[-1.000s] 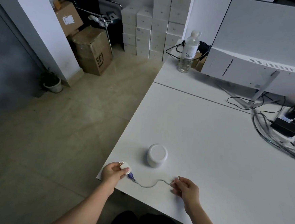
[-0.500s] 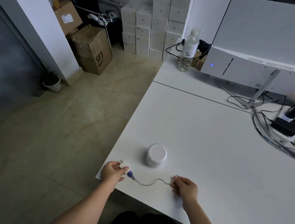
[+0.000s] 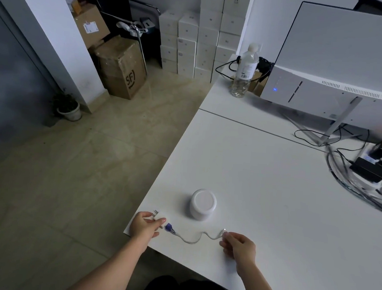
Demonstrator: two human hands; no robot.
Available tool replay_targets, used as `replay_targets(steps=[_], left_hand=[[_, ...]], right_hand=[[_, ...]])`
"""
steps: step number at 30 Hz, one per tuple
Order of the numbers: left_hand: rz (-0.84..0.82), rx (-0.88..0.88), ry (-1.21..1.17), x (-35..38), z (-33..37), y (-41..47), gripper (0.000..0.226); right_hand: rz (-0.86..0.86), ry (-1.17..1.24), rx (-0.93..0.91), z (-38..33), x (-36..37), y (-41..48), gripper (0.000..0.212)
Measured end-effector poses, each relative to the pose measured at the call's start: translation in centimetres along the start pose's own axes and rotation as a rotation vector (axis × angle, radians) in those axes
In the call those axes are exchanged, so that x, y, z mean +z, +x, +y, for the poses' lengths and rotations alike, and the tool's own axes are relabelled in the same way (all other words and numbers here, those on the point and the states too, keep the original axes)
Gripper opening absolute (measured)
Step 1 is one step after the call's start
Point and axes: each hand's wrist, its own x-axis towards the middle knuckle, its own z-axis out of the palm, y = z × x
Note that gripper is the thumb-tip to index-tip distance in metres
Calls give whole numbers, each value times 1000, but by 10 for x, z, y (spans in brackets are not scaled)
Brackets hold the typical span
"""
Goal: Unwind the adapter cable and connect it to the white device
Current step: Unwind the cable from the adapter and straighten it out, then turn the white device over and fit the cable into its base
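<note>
A round white device [image 3: 202, 204] stands on the white table [image 3: 273, 185] near its front left corner. My left hand [image 3: 144, 227] grips the small white adapter plug [image 3: 159, 216] at the table's corner, its prongs pointing away from me. A purple connector [image 3: 168, 228] joins the plug to a thin white cable [image 3: 195, 239] that lies in a loose wave on the table. My right hand [image 3: 239, 248] pinches the cable's free end [image 3: 224, 231], a little in front and to the right of the device.
A water bottle [image 3: 245, 71] and a white monitor [image 3: 342, 65] stand at the back of the table. A tangle of black cables and a power strip [image 3: 371, 168] lie at the right. Cardboard boxes [image 3: 120, 68] and stacked white boxes [image 3: 208, 34] stand on the floor.
The cable's free end has drifted slightly toward the plug, so the cable lies in a deeper wave. Both hands keep their grips.
</note>
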Motion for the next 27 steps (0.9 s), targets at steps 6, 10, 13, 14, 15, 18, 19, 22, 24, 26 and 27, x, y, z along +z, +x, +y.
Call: replay_targets(steps=[6, 10, 13, 14, 15, 18, 19, 22, 24, 26, 27], left_hand=[[136, 136, 115, -1, 10, -4, 31], [90, 289, 175, 16, 35, -11, 15], [-69, 292, 172, 37, 49, -17, 20], [-119, 286, 156, 43, 53, -21, 24], [-170, 283, 148, 50, 57, -23, 27], [-298, 269, 212, 64, 65, -31, 39], [-324, 259, 244, 68, 66, -33, 43], [-380, 215, 288, 75, 65, -37, 47], [-393, 197, 294, 76, 64, -39, 47], [-386, 181, 286, 75, 63, -37, 46], [-384, 176, 280, 75, 62, -36, 46]], right_hand=[[-6, 45, -18, -14, 0, -8, 24], [-73, 6, -79, -36, 12, -11, 28], [-163, -27, -97, -52, 28, -13, 32], [-192, -42, -99, -56, 33, -14, 32], [-222, -59, -99, -60, 37, -15, 31], [-289, -90, -67, -65, 46, -19, 31], [-302, -98, -52, -65, 48, -20, 35], [-334, -89, -19, -66, 53, -23, 33], [-339, -71, -11, -67, 54, -24, 32], [-341, -52, -7, -67, 54, -24, 36], [-341, -44, -6, -67, 54, -24, 38]])
